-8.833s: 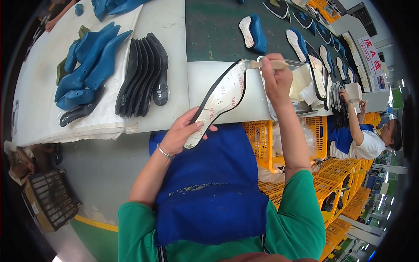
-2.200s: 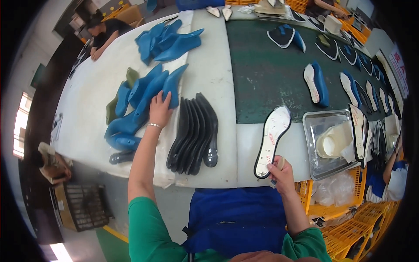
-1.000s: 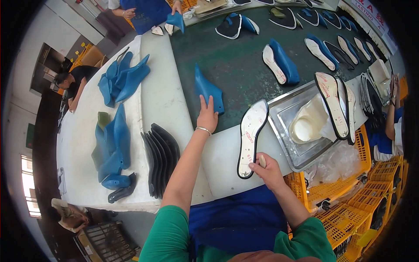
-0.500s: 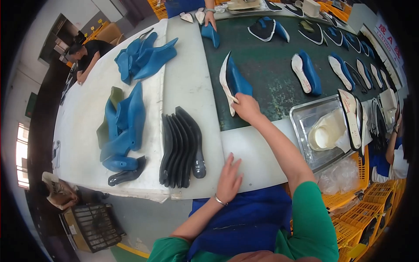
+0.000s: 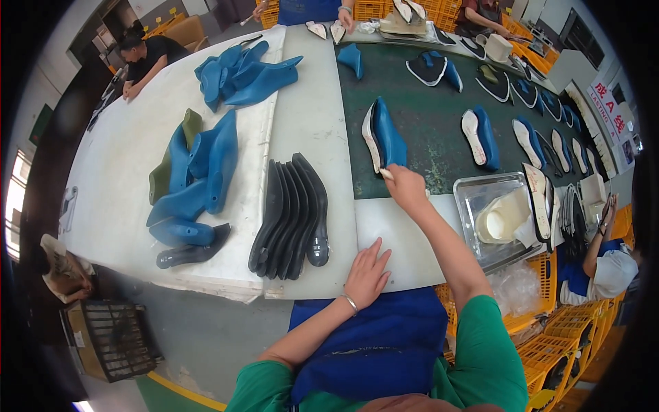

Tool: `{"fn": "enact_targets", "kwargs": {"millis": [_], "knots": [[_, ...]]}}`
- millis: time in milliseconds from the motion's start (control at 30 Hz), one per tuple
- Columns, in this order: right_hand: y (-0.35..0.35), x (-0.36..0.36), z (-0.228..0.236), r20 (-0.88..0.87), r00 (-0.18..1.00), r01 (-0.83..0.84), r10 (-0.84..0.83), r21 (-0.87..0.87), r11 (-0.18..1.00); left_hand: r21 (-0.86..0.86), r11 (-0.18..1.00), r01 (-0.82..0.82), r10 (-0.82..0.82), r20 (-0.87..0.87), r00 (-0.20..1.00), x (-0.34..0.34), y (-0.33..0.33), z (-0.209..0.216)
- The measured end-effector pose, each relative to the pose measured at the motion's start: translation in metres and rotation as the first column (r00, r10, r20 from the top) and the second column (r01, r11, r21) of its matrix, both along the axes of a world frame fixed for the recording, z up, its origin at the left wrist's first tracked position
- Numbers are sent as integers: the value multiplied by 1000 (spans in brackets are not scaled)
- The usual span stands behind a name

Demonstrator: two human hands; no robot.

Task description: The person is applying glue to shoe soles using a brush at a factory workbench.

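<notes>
A blue shoe last point(image 5: 391, 139) lies on its side on the green belt, its white insole point(image 5: 371, 139) facing left. At the last's near end, my right hand point(image 5: 408, 187) is closed on a short pale stick-like tool point(image 5: 387, 174), whose tip meets the insole's lower end. Most of the tool is hidden by my fingers. My left hand point(image 5: 367, 277) rests with fingers spread at the near edge of the white table point(image 5: 312, 285), holding nothing. Left of it stands a row of black curved sole-shaped pieces point(image 5: 288, 216).
Blue and olive lasts point(image 5: 195, 172) are heaped on the white cloth point(image 5: 123, 206). A metal tray point(image 5: 480, 254) with a cream tub point(image 5: 499, 223) sits to the right. More lasts with insoles point(image 5: 484, 137) line the green belt point(image 5: 425, 158). A co-worker's hand point(image 5: 346, 19) is at the far edge.
My right hand has moved down along the insole to its lower end. The co-worker's hand has let go of the far blue last. The whole view has shifted a little.
</notes>
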State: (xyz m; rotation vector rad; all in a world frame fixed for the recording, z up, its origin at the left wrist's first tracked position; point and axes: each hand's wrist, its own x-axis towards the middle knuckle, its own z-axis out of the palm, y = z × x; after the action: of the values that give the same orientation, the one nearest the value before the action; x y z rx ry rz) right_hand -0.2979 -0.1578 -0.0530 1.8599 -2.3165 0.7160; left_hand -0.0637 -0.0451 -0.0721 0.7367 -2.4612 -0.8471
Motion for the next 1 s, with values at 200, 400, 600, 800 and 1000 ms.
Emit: {"fn": "enact_targets", "kwargs": {"millis": [200, 400, 600, 800, 1000], "knots": [[63, 0, 18, -62, 995, -74, 73, -11, 997, -134, 991, 26, -23, 23, 999, -2, 4, -5], [76, -32, -43, -162, 985, 78, -63, 90, 993, -196, 980, 30, -18, 60, 998, -7, 9, -10], [74, -26, -52, -185, 975, 150, -121, 151, 977, -240, 971, 7, 5, 49, 999, -4, 10, -10], [65, -36, -50, -254, 964, 157, -78, 310, 938, -247, 968, -38, 42, 11, 999, -1, 14, -12], [42, -39, -38, -344, 921, 13, 185, 502, 865, -293, 955, -37, 37, -6, 999, 1, 18, -20]]}}
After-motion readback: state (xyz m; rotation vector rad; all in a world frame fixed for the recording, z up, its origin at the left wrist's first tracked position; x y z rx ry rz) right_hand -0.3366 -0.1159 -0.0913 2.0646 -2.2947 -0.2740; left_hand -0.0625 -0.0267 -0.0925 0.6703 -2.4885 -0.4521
